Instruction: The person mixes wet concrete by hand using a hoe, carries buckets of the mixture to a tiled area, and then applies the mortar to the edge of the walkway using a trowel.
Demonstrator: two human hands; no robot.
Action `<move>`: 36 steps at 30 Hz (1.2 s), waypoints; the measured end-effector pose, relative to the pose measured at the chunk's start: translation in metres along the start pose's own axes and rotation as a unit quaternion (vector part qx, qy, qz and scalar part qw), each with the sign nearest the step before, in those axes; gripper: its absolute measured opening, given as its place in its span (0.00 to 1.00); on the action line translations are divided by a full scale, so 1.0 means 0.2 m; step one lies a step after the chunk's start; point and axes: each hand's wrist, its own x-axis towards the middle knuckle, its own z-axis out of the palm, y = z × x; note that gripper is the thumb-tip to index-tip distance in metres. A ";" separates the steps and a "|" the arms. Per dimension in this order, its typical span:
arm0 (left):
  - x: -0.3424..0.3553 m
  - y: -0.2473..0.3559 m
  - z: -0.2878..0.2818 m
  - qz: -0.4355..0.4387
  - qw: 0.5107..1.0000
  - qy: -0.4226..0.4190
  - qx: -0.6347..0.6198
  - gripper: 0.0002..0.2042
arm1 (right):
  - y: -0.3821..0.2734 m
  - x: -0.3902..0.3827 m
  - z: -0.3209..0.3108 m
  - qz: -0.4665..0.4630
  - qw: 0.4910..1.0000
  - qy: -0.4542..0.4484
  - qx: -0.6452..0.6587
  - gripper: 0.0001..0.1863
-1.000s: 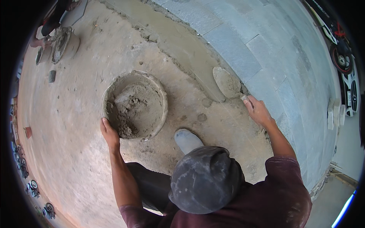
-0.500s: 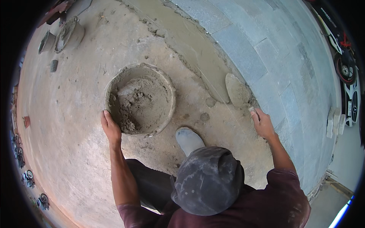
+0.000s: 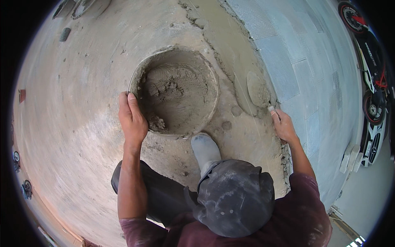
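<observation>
My left hand [image 3: 132,117] is closed on the left rim of a round, mortar-smeared bucket [image 3: 217,84]. Inside it lies grey wet mortar [image 3: 181,92], lumpy toward the left side. In my right hand [image 3: 284,126] is the handle of a trowel [image 3: 258,88]. Its rounded blade, coated in mortar, lies flat on or just above the near end of a wet mortar strip [image 3: 234,45]; I cannot tell whether it touches. Bluish-grey stone tiles [image 3: 279,61] border the strip on the right. A thin string [image 3: 245,91] runs along the strip, close to the blade.
My grey boot [image 3: 204,147] stands just below the bucket. At the far left are more buckets [image 3: 88,7] and a small dark block [image 3: 64,34]. Motorbikes [image 3: 373,78] and a white car [image 3: 372,146] line the right edge, near a stack of pale slabs [image 3: 349,158].
The bucket has shifted right and forward, nearer the mortar strip, with my left hand still on its rim. The trowel stays at about the same place on the strip. The view has turned slightly.
</observation>
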 end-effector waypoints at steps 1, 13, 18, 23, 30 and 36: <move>0.00 0.00 0.00 0.011 1.000 -0.011 -0.006 0.18 | -0.01 -0.05 -0.01 0.011 1.000 -0.005 0.013 0.21; 0.04 0.02 0.05 0.032 0.998 -0.027 -0.038 0.12 | -0.17 0.57 0.07 -0.077 0.996 -0.001 -0.043 0.22; 0.03 0.00 0.01 0.050 0.998 -0.017 -0.029 0.11 | -0.04 0.04 -0.11 -0.011 0.996 -0.088 -0.031 0.19; 0.05 0.07 0.01 0.062 0.997 -0.027 -0.041 0.10 | -0.17 -0.33 -0.22 0.018 0.997 0.047 -0.062 0.16; 0.09 0.19 0.06 0.051 0.995 -0.074 -0.045 0.11 | -0.65 0.00 0.01 -0.325 0.909 0.123 -0.232 0.18; 0.09 0.17 0.03 0.052 0.996 -0.060 -0.044 0.09 | -0.88 0.12 0.25 -0.424 0.867 0.076 -0.251 0.18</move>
